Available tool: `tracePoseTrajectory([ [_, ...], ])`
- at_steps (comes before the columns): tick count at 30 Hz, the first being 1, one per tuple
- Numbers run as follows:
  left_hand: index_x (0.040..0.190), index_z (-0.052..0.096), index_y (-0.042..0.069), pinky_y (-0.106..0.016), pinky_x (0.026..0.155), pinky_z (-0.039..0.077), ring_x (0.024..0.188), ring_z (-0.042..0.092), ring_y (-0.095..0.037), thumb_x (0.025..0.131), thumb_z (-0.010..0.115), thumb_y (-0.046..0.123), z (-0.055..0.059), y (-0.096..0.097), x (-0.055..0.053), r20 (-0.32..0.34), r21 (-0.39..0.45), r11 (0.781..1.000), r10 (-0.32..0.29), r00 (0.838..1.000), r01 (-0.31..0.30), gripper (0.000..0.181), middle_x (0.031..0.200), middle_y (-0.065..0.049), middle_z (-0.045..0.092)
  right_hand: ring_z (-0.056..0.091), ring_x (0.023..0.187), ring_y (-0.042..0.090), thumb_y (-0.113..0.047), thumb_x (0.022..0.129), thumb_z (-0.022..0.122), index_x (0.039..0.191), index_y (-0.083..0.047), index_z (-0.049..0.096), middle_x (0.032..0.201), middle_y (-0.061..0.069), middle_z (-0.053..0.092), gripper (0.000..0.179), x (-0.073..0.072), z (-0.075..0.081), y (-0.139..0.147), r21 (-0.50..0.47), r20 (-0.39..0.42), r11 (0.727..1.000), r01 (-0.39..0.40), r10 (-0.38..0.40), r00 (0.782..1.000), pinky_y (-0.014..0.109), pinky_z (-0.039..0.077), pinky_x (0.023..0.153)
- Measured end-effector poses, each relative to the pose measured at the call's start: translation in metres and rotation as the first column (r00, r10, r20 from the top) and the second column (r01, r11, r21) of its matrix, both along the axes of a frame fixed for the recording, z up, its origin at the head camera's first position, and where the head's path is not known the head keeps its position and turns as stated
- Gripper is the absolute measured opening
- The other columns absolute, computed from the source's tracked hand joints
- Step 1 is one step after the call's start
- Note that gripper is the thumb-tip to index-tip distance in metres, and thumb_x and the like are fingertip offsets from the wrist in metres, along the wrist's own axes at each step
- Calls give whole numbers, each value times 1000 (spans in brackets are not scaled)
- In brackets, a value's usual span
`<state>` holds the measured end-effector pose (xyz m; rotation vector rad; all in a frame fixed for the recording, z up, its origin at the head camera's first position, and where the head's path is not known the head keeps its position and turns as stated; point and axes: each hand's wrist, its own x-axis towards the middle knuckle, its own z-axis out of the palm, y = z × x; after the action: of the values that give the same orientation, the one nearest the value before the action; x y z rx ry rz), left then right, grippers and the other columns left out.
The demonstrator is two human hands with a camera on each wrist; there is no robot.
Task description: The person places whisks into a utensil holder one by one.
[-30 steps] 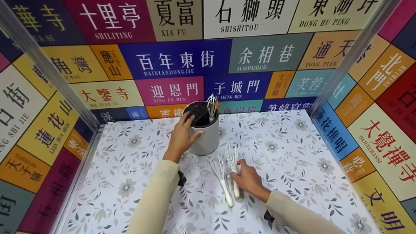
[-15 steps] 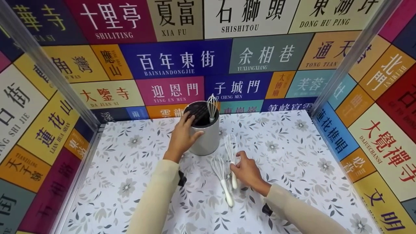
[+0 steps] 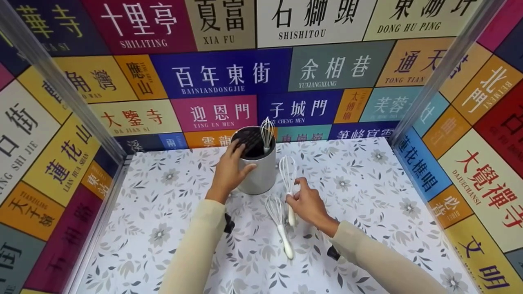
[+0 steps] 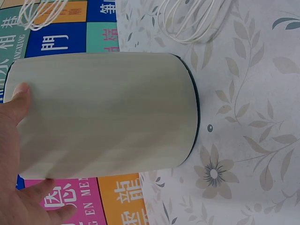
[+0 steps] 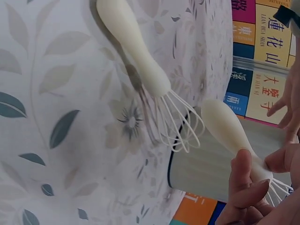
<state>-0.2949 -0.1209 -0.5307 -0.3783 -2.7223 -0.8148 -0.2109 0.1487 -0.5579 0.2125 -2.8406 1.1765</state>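
Note:
My left hand point(image 3: 229, 171) grips the light grey utensil holder point(image 3: 258, 177) at its upper left, fingers at the rim and thumb on the near side. In the left wrist view the holder's plain wall point(image 4: 108, 112) fills the middle. One small whisk point(image 3: 267, 136) stands inside the holder, wires up. My right hand point(image 3: 310, 204) pinches a second white whisk point(image 5: 225, 126) near where handle meets wires; its wires point up, just right of the holder. A third white whisk point(image 3: 284, 241) lies on the table below, wires toward the holder.
The table point(image 3: 163, 253) has a white covering with grey leaves and flowers. Behind it stands a back wall point(image 3: 220, 73) of colourful sign panels, with similar panels on both sides. Clear edge strips point(image 3: 441, 77) run up the corners.
My right hand has moved the pinched whisk away from me, closer to the holder, and apart from the whisk lying on the table. The left hand and holder have stayed put.

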Motion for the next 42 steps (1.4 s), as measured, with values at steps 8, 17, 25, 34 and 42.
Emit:
tracePoseTrajectory([
  [8,152,49,10,-55,116,40,142,48,-39,90,72,55,2,1,1,-2,2,1000,2,1000,-2,80,165,-11,34,49,47,10,-26,94,62,131,-11,48,70,-4,69,43,-12,21,-5,-41,-28,999,-30,29,999,29,37,46],
  [17,152,49,9,-55,117,39,143,46,-39,90,72,55,1,1,2,8,6,1000,2,1000,-2,81,166,-11,34,54,49,10,-26,93,63,132,-10,47,75,-5,73,45,-25,45,-15,-25,-87,999,-49,46,995,30,40,47],
  [25,151,50,8,-56,113,43,137,51,-41,90,75,51,1,1,2,-39,-13,1000,7,999,-7,79,163,-13,37,59,54,13,-27,92,64,130,-10,47,78,-4,75,45,-41,71,-22,-32,-129,999,-31,26,991,32,43,49],
  [34,150,51,8,-54,114,42,138,50,-41,89,75,51,0,2,1,-44,-6,1000,5,999,-5,79,164,-13,37,57,49,13,-26,91,61,129,-12,45,78,-4,75,44,-59,95,-29,-62,-159,998,-27,17,987,32,42,48],
  [42,151,50,7,-54,115,41,139,50,-40,89,75,52,0,2,1,-29,2,1000,5,1000,-5,80,164,-12,36,53,53,11,-25,89,62,128,-11,45,74,-4,73,45,-77,111,-36,-82,-213,997,-11,-6,977,31,40,49],
])
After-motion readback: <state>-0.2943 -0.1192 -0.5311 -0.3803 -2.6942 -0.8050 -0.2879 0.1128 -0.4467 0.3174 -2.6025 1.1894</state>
